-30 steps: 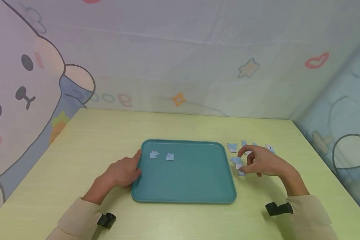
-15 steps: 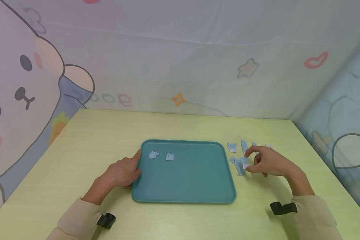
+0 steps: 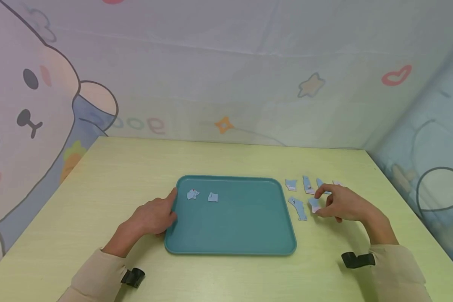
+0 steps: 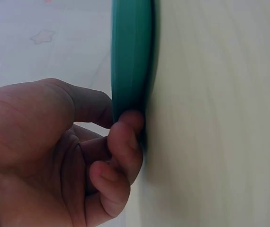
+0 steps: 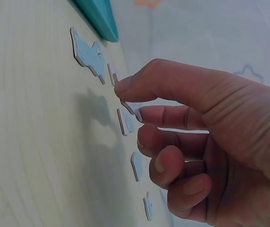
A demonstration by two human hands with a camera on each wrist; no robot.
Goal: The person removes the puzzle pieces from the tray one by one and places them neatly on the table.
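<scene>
Near the tray's right side, my right hand (image 3: 343,203) pinches a small pale blue and white puzzle piece (image 3: 314,203) between thumb and index finger. In the right wrist view, the held puzzle piece (image 5: 127,108) is seen nearly edge-on above the table, its other fingers curled loosely below. A longer blue puzzle piece (image 3: 299,209) lies just left of this hand. My left hand (image 3: 150,218) grips the left rim of the teal tray (image 3: 230,226); in the left wrist view its fingers curl against the tray's edge (image 4: 131,56). Two puzzle pieces (image 3: 213,197) lie in the tray's upper left.
Several more puzzle pieces (image 3: 291,185) lie in a row right of the tray's far corner, the rightmost ones partly behind my right hand. The pale yellow table (image 3: 234,277) ends at a printed cloth backdrop (image 3: 196,75) behind and at the sides.
My right hand has moved right with the pinched puzzle piece, away from the longer piece, which now shows whole. The left hand and tray have stayed in place.
</scene>
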